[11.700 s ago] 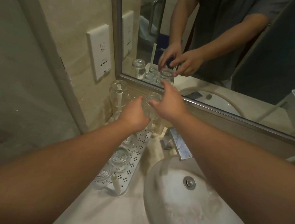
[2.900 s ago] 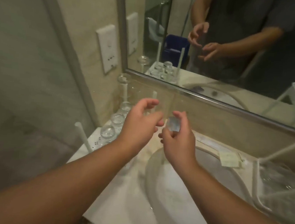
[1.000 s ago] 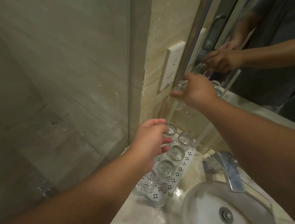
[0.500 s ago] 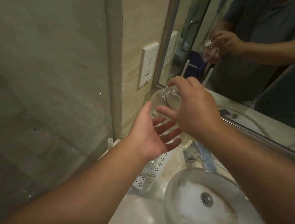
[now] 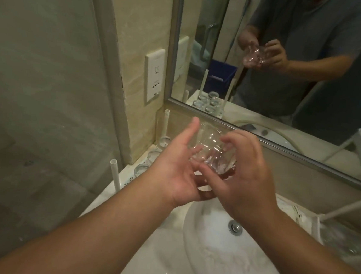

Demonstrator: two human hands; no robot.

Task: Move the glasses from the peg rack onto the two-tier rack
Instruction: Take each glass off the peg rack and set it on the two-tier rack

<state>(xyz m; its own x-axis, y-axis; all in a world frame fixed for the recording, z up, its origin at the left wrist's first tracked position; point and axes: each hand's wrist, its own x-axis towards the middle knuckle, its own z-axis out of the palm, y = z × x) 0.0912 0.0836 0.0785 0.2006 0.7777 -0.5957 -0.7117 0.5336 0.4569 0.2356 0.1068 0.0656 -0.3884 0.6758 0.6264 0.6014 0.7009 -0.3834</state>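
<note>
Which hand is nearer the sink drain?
Right. The right hand is above the sink, up and left of the drain; the left hand sits farther left, toward the peg rack.

Both hands, left hand (image 5: 176, 169) and right hand (image 5: 244, 174), cradle a clear glass (image 5: 212, 152) above the sink (image 5: 219, 259)

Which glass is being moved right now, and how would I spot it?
Find the sink below the mirror. Above its back rim, two hands meet around one clear glass. Unlike the glasses on the peg rack at the left wall, it is in the air.
</note>
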